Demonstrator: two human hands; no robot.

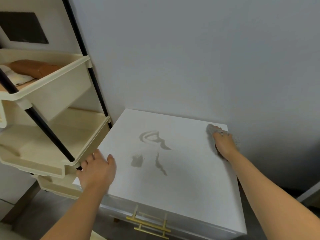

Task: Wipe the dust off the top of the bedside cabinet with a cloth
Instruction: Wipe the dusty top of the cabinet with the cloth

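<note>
The white bedside cabinet (187,181) stands against the grey wall, its flat top facing me. Grey dust smears (155,151) mark the middle of the top, as curved streaks and smudges. My right hand (224,144) presses a grey cloth (212,129) flat on the far right corner of the top, fingers spread over it. My left hand (97,170) rests at the top's left edge with fingers apart, holding nothing.
A cream tiered trolley (52,94) with black poles stands close against the cabinet's left side; a brown pouch (32,69) lies in its upper tray. Gold handles (149,226) run across the cabinet's drawer fronts. The grey wall (190,58) is right behind.
</note>
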